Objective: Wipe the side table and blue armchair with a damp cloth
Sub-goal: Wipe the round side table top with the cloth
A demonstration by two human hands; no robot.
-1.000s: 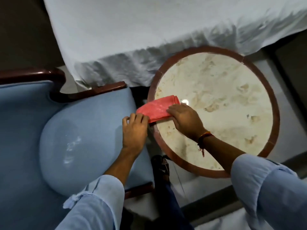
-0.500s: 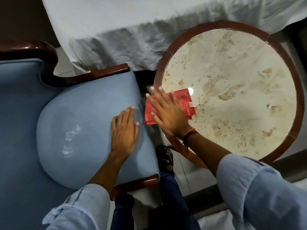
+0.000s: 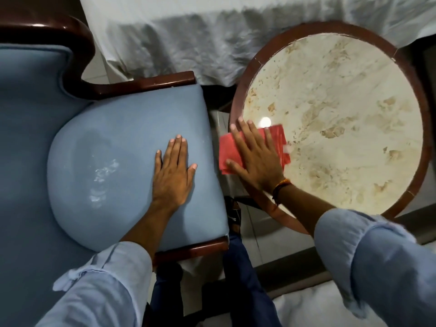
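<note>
A folded red cloth (image 3: 275,138) lies on the left part of the round side table (image 3: 342,109), partly overhanging its brown wooden rim. My right hand (image 3: 256,159) presses flat on the cloth with the fingers spread, covering its middle. To the left is the blue armchair (image 3: 113,133), which has a rounded seat cushion. On that cushion, near its right edge, my left hand (image 3: 173,171) rests flat and holds nothing. A narrow gap separates the chair from the table.
A bed with a white crumpled sheet (image 3: 212,36) runs along the far side, touching the table's rim. The chair's dark wooden arm (image 3: 151,83) and front rail (image 3: 193,250) frame the seat. My legs in dark trousers (image 3: 245,270) stand between chair and table.
My left hand let go of the cloth and moved onto the chair seat. My right hand flattened on the cloth and slid it slightly along the table's left edge.
</note>
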